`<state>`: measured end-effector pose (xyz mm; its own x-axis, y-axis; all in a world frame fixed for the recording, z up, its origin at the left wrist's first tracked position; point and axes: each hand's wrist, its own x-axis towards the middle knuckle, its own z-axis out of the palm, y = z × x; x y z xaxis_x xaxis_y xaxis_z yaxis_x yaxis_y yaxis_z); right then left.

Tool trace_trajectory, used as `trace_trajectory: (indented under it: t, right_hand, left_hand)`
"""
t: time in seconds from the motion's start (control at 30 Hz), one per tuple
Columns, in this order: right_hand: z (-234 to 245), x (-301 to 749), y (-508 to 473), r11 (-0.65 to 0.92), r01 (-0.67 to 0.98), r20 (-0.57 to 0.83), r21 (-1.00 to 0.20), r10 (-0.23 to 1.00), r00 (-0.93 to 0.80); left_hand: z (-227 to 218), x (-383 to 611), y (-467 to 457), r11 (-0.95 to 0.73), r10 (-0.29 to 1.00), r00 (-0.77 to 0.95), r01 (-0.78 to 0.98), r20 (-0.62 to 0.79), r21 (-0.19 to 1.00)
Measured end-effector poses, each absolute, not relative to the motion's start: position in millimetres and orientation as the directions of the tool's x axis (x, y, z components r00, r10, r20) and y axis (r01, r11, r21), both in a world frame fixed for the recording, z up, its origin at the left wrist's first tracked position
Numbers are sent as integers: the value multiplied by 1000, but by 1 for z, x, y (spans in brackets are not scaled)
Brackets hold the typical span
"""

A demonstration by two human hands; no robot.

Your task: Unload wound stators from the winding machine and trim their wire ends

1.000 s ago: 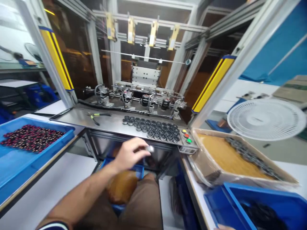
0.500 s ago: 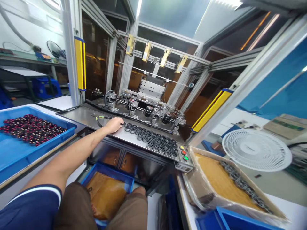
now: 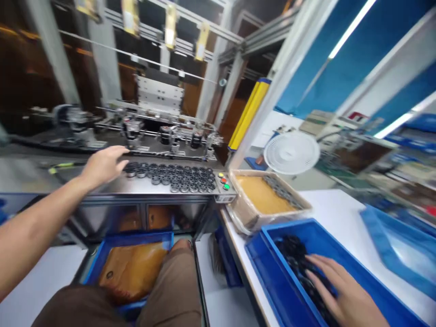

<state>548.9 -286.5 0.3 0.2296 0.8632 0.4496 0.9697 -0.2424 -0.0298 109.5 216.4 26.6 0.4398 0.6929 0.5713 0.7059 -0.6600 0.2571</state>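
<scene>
Plainly, the left hand point(image 3: 102, 167) spreads its grip beside round, metallic parts point(image 3: 173, 175); right hand point(image 3: 350, 297), grip unclear.

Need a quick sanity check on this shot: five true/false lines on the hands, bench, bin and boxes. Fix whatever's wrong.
1. The right hand is in the blue bin with the black parts. True.
2. The left hand is in that bin too. False: the left hand is at the left end of the dark rings on the metal bench.
3. The control box has just two buttons. False: it has three, yellow, red and green.
4. The white fan is beyond the cardboard box. True.
5. The dark rings are stacked in one tall tower. False: they are spread in rows.
</scene>
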Motion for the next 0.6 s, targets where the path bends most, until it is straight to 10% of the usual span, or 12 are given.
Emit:
trace_trajectory:
  t: [0.17,0.6]
  right_hand:
    - [-36,561,-300,-447,869,-22,-211,891,453]
    - [-32,543,-300,-518,843,-356,-147,823,444]
  left_hand:
    - [79,228,175,-881,446,666,446,599,160]
    - [50,547,18,-995,88,996,87,25,40]
